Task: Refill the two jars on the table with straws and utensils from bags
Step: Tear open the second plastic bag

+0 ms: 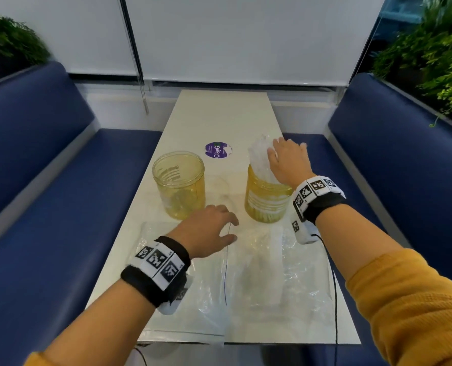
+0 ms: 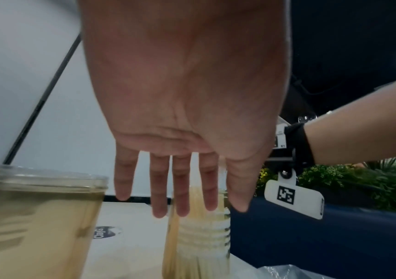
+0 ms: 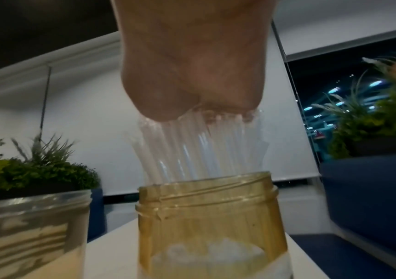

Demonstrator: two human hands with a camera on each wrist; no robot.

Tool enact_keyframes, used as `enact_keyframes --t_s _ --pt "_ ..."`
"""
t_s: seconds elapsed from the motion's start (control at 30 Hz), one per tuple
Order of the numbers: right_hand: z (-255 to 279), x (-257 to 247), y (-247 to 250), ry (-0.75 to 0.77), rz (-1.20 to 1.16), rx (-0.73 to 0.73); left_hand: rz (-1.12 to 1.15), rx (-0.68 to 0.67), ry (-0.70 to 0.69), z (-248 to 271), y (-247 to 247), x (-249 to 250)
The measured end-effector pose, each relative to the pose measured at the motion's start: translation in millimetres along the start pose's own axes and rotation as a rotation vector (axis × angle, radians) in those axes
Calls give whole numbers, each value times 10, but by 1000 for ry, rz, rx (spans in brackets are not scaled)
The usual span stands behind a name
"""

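Two yellow see-through jars stand on the white table [image 1: 219, 112]. The left jar [image 1: 178, 183] [image 2: 36, 217] [image 3: 32, 226] holds no straws. A bundle of clear straws [image 1: 259, 159] [image 3: 199, 147] stands in the right jar [image 1: 268, 202] [image 2: 199, 236] [image 3: 211, 217]. My right hand [image 1: 288, 162] [image 3: 218, 113] grips the bundle's top ends from above. Nearer to me, my left hand [image 1: 219, 223] [image 2: 180, 203] hovers with straight, spread fingers and holds nothing. It is just in front of the left jar, above clear plastic bags [image 1: 246, 273].
A round purple sticker [image 1: 217, 150] lies on the table behind the jars. Blue padded benches [image 1: 48, 167] run along both sides, with green plants [image 1: 436, 62] behind them. A thin black cable [image 1: 333, 286] trails from my right wrist over the table's near edge.
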State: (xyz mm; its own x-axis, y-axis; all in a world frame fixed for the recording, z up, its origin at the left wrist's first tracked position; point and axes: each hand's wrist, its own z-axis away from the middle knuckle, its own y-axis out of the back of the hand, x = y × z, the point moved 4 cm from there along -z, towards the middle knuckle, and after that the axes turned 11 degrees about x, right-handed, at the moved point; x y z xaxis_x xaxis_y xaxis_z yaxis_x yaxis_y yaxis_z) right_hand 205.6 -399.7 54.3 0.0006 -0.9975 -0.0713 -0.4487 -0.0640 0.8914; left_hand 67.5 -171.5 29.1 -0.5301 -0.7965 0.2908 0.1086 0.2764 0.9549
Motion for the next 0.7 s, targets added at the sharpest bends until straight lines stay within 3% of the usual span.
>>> enact_keyframes --t_s 0.07,0.17,0.2,0.27,0.33,0.4,0.5,0.63,0.7 --pt "57 -74 154 6 7 177 11 63 1 164 75 -42" --pt "273 -485 543 82 -205 403 -1 83 28 410 14 -120" --pt "381 -681 643 140 -295 362 -25 85 40 489 -41 -181" --pt "732 -1106 721 287 -381 89 -109 89 77 641 -162 -339" --pt "1267 -1536 723 503 -355 -205 -188 40 146 781 -314 -554" --pt "1864 -1886 670 743 -241 -394 -181 -39 201 894 -458 -749" --pt "2571 -2190 509 999 -116 -538 -19 -50 246 981 -593 -945" --pt "2952 -2285 212 1105 -5 -619 66 -30 210 992 -646 -1100" --pt "3039 -2263 66 1081 153 -657 76 -7 190 983 -650 -1126"
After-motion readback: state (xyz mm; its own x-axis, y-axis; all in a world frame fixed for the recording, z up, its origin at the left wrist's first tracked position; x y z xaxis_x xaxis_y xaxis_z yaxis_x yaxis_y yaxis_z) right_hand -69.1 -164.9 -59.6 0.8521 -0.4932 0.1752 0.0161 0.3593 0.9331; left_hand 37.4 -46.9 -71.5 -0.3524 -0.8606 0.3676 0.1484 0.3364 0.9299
